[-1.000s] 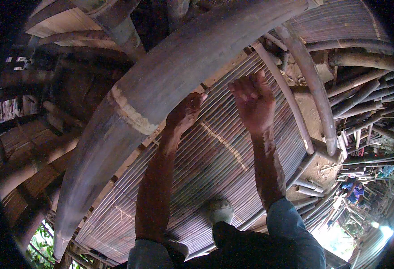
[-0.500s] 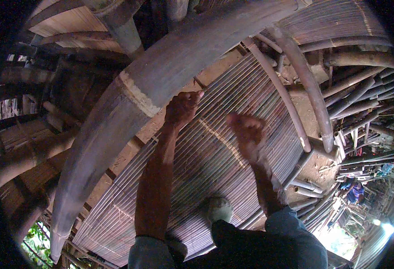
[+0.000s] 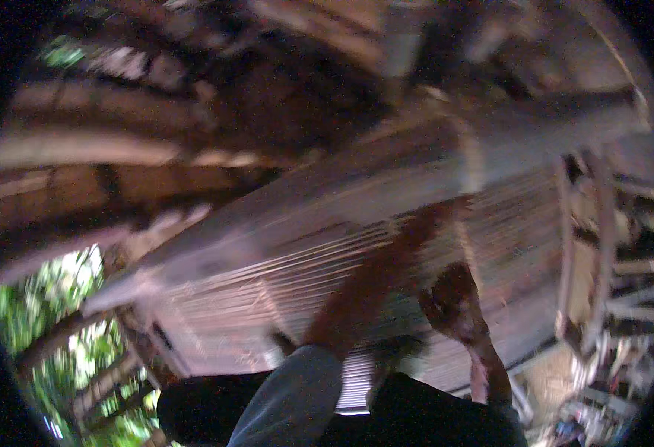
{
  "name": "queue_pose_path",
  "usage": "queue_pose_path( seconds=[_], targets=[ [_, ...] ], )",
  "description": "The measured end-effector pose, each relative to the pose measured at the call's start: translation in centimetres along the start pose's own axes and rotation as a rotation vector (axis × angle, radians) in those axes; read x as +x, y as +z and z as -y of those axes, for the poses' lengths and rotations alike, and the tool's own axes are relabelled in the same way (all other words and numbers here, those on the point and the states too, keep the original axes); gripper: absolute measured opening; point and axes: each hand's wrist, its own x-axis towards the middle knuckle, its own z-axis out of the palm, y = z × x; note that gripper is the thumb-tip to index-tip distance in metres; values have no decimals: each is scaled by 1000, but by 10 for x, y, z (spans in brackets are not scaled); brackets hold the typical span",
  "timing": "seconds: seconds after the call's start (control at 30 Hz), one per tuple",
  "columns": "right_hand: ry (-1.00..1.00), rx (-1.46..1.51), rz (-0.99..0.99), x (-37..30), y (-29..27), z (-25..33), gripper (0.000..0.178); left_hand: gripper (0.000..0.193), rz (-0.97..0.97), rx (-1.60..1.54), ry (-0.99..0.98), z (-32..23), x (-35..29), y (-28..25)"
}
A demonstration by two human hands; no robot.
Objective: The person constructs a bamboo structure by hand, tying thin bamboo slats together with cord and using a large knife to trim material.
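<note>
A thick, grey-brown bamboo pole [image 3: 327,201] runs slantwise across the view, with a pale joint ring near its right part. Below it spreads a slatted bamboo platform [image 3: 521,261] of thin strips. My left arm stretches up and to the right over the slats. At its end my left hand [image 3: 446,212] is by the pole's lower edge, near the ring; motion smears its fingers, so I cannot tell whether it touches the pole. Lower and to the right, my right hand [image 3: 455,304] is over the slats with fingers curled in. Anything inside that hand is hidden.
Bamboo poles of a frame [image 3: 584,253] stand at the right, past the platform's end. Large brown beams [image 3: 118,149] lie across the upper left. Green foliage [image 3: 66,320] shows through gaps at the lower left. A pile of sticks [image 3: 632,313] is at the far right.
The whole view has swung left, bringing foliage in and shifting the pole rightward and flatter. My left hand reaches farther right, toward the pole's ring; my right hand is lower, nearer me.
</note>
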Motion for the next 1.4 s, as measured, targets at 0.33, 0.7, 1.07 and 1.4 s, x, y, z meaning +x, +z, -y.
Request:
queue_pose_path(
  seconds=[0.33,0.7,1.07,1.4],
  targets=[
    [-282,-57,126,31,21,152,24,55,36,483,259,7,-197,-84],
    [-391,-385,-384,158,-2,168,32,25,-250,430,-1065,74,-647,-359],
    [-248,-888,-287,186,-4,165,37,51,-1621,-428,-1491,132,-787,-432],
    [-305,-850,-300,197,1,151,31,19,-1150,158,-1203,207,-855,-453]
  ],
)
